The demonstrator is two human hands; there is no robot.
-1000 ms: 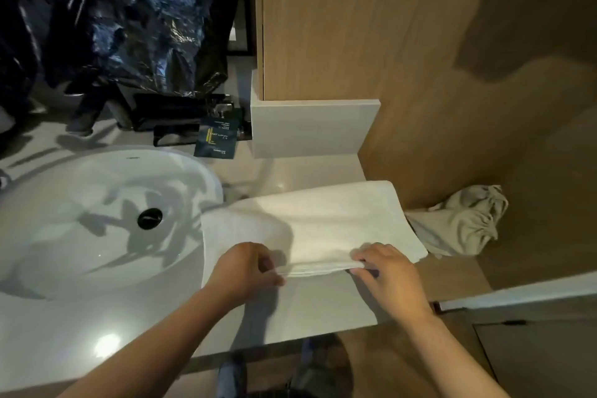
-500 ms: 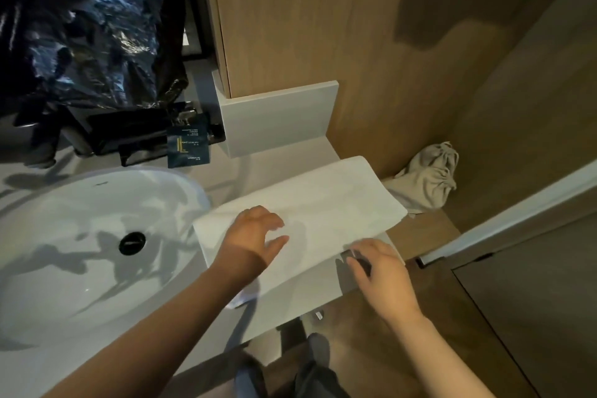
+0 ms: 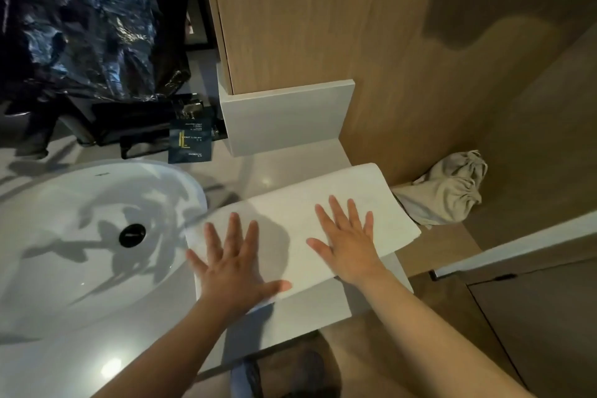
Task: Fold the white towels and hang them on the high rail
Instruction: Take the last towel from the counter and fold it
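A folded white towel lies flat on the pale countertop just right of the sink, its right end sticking out past the counter's edge. My left hand presses flat on the towel's near left part, fingers spread and straight. My right hand lies flat on the towel's right half, fingers spread too. No rail is in view.
A white oval sink with a black drain fills the left. A dark sachet and a black tray stand behind it. A crumpled beige cloth bag lies on the floor at the wooden wall.
Both hands let go of the towel's near edge and moved onto its top, now lying flat with spread fingers. The camera has swung a little to the right and nearer.
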